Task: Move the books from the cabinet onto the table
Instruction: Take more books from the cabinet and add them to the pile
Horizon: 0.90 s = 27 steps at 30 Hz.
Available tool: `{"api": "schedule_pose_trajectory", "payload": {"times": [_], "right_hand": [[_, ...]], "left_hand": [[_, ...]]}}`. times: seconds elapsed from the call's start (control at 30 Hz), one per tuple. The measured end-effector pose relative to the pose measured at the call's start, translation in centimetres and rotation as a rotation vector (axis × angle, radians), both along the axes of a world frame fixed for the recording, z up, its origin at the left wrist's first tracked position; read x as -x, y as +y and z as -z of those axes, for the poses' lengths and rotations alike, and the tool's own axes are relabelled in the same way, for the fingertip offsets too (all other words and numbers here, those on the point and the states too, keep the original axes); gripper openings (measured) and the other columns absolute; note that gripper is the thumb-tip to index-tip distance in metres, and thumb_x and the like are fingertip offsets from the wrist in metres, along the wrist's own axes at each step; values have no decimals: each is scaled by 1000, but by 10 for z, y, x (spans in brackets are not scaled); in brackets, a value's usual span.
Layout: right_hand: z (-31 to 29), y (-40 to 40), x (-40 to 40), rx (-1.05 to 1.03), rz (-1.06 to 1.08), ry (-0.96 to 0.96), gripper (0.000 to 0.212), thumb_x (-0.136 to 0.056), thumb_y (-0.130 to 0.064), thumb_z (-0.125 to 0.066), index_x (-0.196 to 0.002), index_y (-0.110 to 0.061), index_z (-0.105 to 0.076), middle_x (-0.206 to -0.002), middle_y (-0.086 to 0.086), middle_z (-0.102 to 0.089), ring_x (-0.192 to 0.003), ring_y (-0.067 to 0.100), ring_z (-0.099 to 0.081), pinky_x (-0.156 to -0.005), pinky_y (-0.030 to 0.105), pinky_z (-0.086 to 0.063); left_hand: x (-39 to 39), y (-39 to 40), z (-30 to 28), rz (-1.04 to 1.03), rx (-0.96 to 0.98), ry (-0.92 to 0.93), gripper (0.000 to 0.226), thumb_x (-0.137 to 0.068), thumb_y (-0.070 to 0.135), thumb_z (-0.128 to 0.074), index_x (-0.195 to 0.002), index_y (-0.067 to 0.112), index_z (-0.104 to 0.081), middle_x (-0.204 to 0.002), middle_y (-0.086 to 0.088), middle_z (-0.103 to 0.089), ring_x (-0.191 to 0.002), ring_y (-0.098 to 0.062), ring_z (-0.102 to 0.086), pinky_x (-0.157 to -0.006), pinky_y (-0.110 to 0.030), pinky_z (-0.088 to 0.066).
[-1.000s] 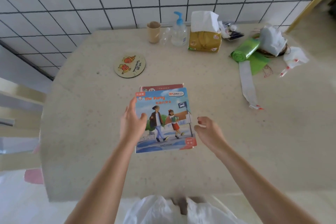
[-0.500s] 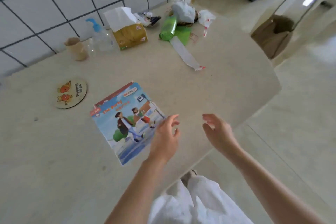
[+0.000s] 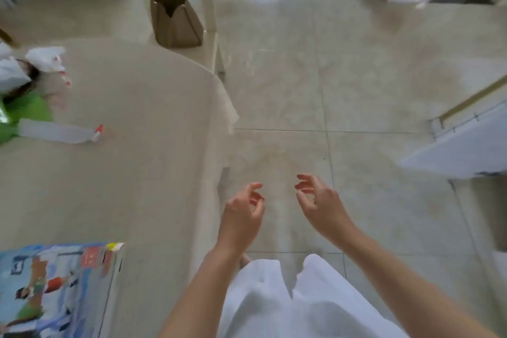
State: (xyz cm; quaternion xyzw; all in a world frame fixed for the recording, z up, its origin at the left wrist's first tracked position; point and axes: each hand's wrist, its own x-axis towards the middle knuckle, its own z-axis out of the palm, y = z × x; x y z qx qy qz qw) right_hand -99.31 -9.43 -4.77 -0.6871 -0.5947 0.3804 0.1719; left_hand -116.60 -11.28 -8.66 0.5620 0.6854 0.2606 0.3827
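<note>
The books (image 3: 55, 288), a small stack with a blue illustrated cover on top, lie flat on the beige table (image 3: 142, 151) at the lower left of the view. My left hand (image 3: 242, 214) hangs past the table's right edge, over the floor, fingers loosely curled and holding nothing. My right hand (image 3: 319, 203) is beside it, also over the floor, fingers apart and empty. Both hands are well to the right of the books. The cabinet cannot be made out with certainty.
A green bag roll (image 3: 24, 115), a white strip (image 3: 57, 132) and white plastic bags (image 3: 33, 63) lie at the table's left edge. A brown bag (image 3: 175, 22) stands on the tiled floor (image 3: 356, 77) behind the table. White furniture (image 3: 466, 148) juts in at right.
The view has swung right, away from the tiled wall toward the floor. Both hands left the books on the table and moved off past the table's edge.
</note>
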Motion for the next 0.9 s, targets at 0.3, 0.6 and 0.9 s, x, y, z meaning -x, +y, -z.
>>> {"api": "schedule_pose_trajectory", "payload": {"times": [0.3,0.6,0.9], "right_hand": [[9,-81,-188,39,451,60,31,-94,-9,-53,-125,-11,-55,-110,0,-64,-105,15,-60,-92,28,-47],[11,-145,-374,-3,827,121,36,-96,-11,-51,-131,-16,-46,-116,-2,-57,-111,14,-53,-92,25,-43],[2,-163,-504,-58,1105,99,38,-94,-9,-50,-131,-17,-46,-117,-2,-58,-111,16,-53,-94,27,-42]], "left_hand": [[-194,9,6,401,31,-48,33,-86,5,-58,-113,22,-65,-80,9,-68,-76,-11,-67,-76,-38,-57],[-424,-21,1,731,60,-128,33,-87,2,-57,-114,18,-65,-79,12,-64,-70,-3,-61,-76,-34,-56],[-562,5,-1,857,41,-118,35,-87,3,-56,-113,26,-63,-82,14,-67,-77,-6,-65,-76,-32,-57]]}}
